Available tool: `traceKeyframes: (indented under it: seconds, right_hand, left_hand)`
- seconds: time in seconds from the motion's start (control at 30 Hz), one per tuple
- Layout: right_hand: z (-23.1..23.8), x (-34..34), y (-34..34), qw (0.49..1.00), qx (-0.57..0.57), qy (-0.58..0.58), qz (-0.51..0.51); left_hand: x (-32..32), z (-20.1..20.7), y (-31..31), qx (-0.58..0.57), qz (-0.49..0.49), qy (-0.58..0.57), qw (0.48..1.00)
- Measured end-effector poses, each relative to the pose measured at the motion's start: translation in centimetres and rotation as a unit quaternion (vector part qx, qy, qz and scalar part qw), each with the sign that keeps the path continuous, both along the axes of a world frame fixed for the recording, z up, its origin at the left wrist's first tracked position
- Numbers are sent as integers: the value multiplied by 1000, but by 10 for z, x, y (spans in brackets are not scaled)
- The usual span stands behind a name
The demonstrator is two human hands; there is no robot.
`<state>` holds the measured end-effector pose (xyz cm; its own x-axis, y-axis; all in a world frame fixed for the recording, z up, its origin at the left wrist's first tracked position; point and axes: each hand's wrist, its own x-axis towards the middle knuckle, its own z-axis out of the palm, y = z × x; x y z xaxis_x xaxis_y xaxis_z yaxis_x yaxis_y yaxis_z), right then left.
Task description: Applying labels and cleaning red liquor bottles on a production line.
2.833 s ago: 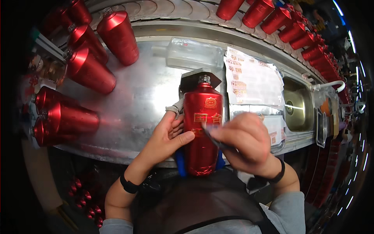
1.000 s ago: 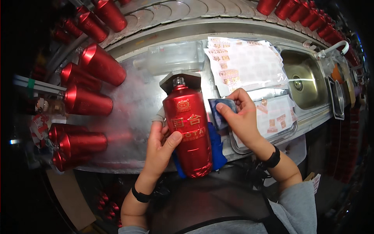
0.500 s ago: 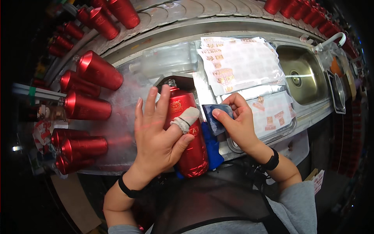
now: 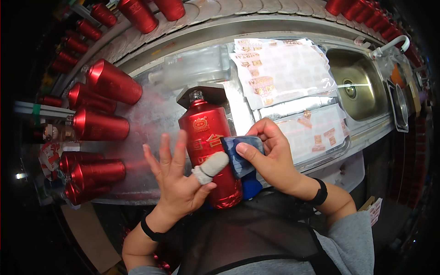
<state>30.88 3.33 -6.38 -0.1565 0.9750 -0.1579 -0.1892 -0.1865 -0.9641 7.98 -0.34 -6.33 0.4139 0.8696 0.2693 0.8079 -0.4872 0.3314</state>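
Note:
A shiny red bottle (image 4: 201,121) with gold decal marks lies in front of me, its neck against a dark angled rest (image 4: 213,94) and its base toward me. My left hand (image 4: 176,183) is at the bottle's left side, fingers spread and holding nothing. White cloth wraps its index finger, which lies over the bottle's lower front. Between thumb and fingers, my right hand (image 4: 277,158) pinches a flat dark-blue scraper (image 4: 233,158), its edge at the bottle's right side. A bright blue cloth (image 4: 251,188) shows beside the bottle's base.
Several red bottles (image 4: 101,123) lie at the left of the wet metal counter. Printed decal sheets (image 4: 293,78) are stacked at the right, others on a tray (image 4: 316,158). Beyond are a clear glass bottle (image 4: 197,66) and a slatted conveyor (image 4: 224,9). A sink (image 4: 362,91) is far right.
My left hand has drawn back toward me and left, uncovering the bottle's gold marks. The scraper in my right hand has moved left and slightly nearer me, over the bottle's edge.

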Motion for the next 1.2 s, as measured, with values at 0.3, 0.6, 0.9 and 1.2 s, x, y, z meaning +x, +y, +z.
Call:
traceKeyframes:
  seconds: [0.3,0.6,0.9,1.2]
  right_hand:
    - [-16,3,-8,999,-33,-13,-8]
    - [-11,9,-7,998,-24,-22,-50]
    - [4,-4,1,998,19,-58,-13]
    - [-1,-2,1,998,7,-55,0]
  left_hand:
    - [-5,-31,-22,-51,93,-133,985]
    - [-9,-23,-19,-26,117,-203,972]
    - [-9,-14,15,-20,50,-112,992]
    - [-3,4,22,27,20,-99,995]
